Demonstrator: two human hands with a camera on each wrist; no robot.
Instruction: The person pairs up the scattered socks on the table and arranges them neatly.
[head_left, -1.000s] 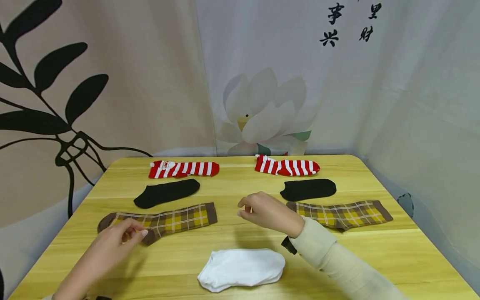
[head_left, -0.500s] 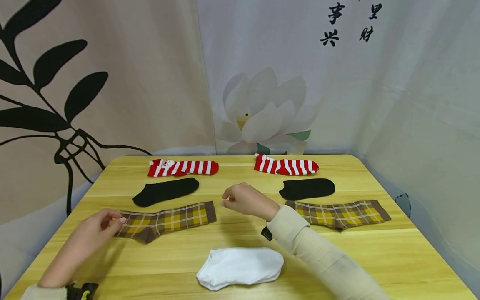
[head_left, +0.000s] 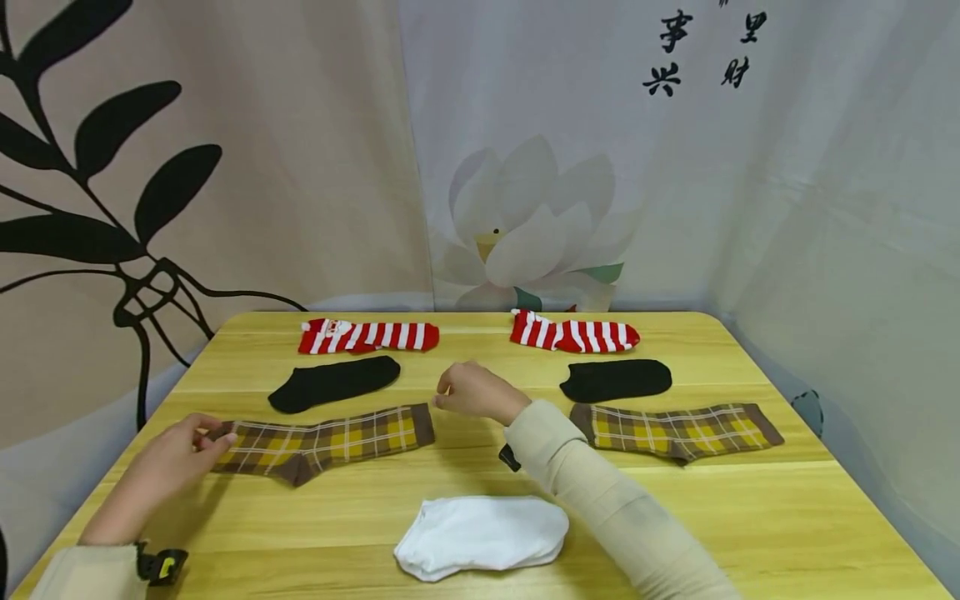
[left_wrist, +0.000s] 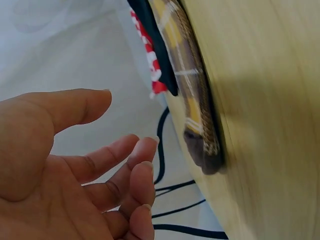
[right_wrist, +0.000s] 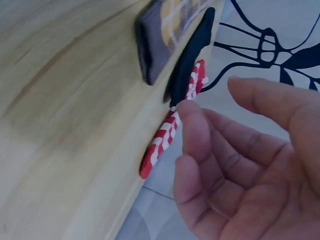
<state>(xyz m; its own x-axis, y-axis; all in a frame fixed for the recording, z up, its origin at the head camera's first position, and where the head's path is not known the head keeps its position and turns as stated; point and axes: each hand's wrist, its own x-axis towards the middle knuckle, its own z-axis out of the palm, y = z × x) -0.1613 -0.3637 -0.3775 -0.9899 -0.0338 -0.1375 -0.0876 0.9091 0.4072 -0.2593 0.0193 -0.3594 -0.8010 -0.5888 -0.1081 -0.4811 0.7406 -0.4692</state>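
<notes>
My left hand [head_left: 167, 462] hovers by the toe end of the left plaid sock [head_left: 337, 442], fingers loosely bent around nothing. In the left wrist view a gap shows between thumb and fingertips, with the plaid sock [left_wrist: 192, 95] beyond them. Close to that sock's brown cuff is my right hand [head_left: 480, 392], raised above the table with relaxed fingers and nothing between them. The right wrist view shows the plaid cuff [right_wrist: 152, 45] apart from the fingertips. A second yellow-brown plaid sock [head_left: 678, 429] lies flat to the right, beyond my right sleeve.
Two black socks [head_left: 333, 383] lie behind the plaid ones, one on each side. Farther back are two red-and-white striped socks [head_left: 371, 337]. White socks [head_left: 480, 533] lie stacked at the front of the wooden table [head_left: 300, 542]. A printed curtain [head_left: 315, 150] hangs behind.
My left hand has drawn left along the plaid sock towards its toe. My right hand has shifted left, nearer the sock's cuff. The socks stay where they were.
</notes>
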